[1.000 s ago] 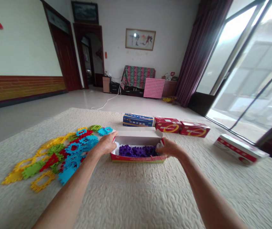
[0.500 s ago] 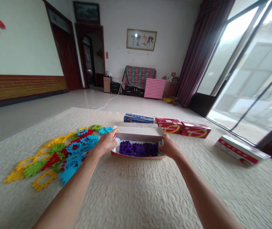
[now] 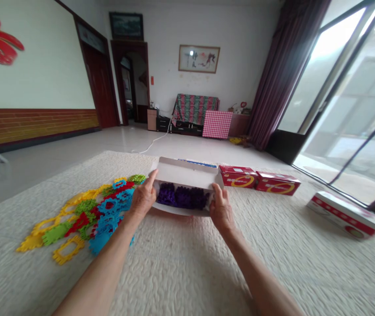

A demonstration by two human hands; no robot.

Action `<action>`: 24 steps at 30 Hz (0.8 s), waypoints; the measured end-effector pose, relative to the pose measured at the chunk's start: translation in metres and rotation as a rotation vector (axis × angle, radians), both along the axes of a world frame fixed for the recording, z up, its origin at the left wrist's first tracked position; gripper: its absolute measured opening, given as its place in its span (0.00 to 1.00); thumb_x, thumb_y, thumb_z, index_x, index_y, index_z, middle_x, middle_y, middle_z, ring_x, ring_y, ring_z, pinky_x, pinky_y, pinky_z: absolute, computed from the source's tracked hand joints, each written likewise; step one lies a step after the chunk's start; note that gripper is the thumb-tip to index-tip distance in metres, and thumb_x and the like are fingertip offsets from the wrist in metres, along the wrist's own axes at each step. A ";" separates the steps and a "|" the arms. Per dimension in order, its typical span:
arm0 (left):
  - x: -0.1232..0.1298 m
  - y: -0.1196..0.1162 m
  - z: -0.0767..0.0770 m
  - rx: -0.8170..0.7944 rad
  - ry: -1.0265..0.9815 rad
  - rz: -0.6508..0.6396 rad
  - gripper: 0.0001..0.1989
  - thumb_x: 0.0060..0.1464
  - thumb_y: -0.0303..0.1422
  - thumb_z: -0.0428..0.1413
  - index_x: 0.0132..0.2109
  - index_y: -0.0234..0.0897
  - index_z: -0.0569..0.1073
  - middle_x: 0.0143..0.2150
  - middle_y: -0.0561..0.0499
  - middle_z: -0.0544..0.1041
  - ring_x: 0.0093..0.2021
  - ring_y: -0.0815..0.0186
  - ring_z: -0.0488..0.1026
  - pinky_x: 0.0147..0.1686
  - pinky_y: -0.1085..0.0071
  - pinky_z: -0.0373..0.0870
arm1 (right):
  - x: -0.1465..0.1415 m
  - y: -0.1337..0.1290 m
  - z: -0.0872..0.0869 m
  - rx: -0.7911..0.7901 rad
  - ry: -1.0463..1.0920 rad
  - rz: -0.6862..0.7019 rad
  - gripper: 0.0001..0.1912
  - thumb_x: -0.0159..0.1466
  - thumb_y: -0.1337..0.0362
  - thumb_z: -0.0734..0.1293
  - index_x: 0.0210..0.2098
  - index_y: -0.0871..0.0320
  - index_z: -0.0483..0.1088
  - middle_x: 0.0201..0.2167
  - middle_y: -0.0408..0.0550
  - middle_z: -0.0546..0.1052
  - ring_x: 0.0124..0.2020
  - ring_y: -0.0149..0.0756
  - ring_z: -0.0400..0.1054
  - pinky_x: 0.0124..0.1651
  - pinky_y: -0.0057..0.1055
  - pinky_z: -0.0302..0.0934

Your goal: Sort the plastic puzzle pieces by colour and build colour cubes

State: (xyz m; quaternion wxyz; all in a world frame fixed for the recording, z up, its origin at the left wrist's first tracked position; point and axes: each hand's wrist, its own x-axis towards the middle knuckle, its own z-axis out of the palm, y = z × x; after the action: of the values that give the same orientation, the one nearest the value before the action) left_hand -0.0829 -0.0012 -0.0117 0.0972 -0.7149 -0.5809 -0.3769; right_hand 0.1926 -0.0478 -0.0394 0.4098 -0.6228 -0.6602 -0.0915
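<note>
So the box's lid is up, but the purple pieces point(image 3: 184, 196) are in there, none out on the mat point(image 3: 177, 267) that I can see. Yellow, green, red and blue pieces point(image 3: 87, 206) are already loose toward its left edge. The box point(image 3: 187, 173) is long, pale inside, toward the middle of the far edge, maybe lifted, hard to tell with the blur. Left hand point(image 3: 144, 198) and right hand point(image 3: 221, 208) are part-curled, gripping an end each.
</note>
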 end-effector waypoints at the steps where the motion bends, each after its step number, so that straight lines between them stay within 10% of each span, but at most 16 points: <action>1: -0.003 0.002 -0.005 0.049 -0.028 0.000 0.31 0.53 0.21 0.47 0.65 0.39 0.59 0.52 0.44 0.76 0.42 0.62 0.77 0.45 0.68 0.72 | -0.004 0.003 -0.005 0.041 0.021 0.006 0.34 0.56 0.75 0.56 0.62 0.51 0.53 0.45 0.52 0.63 0.35 0.37 0.65 0.33 0.34 0.65; 8: -0.020 0.010 -0.019 0.344 -0.181 0.027 0.27 0.53 0.20 0.47 0.61 0.36 0.65 0.58 0.45 0.72 0.53 0.63 0.73 0.53 0.70 0.69 | -0.026 0.019 -0.018 0.252 0.080 0.109 0.33 0.60 0.75 0.55 0.63 0.50 0.50 0.50 0.55 0.61 0.49 0.42 0.63 0.45 0.42 0.67; 24: -0.053 0.020 0.014 0.522 -0.310 0.107 0.26 0.54 0.22 0.48 0.60 0.35 0.65 0.55 0.44 0.74 0.51 0.60 0.74 0.53 0.66 0.69 | -0.058 0.041 0.030 0.525 0.085 0.193 0.29 0.62 0.74 0.56 0.60 0.47 0.53 0.55 0.54 0.59 0.57 0.43 0.58 0.55 0.49 0.61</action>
State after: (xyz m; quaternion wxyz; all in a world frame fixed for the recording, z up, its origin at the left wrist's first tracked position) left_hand -0.1359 0.0188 0.0021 0.2074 -0.5682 -0.5090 -0.6124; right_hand 0.1344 -0.0072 -0.0097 0.5911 -0.4330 -0.6524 -0.1935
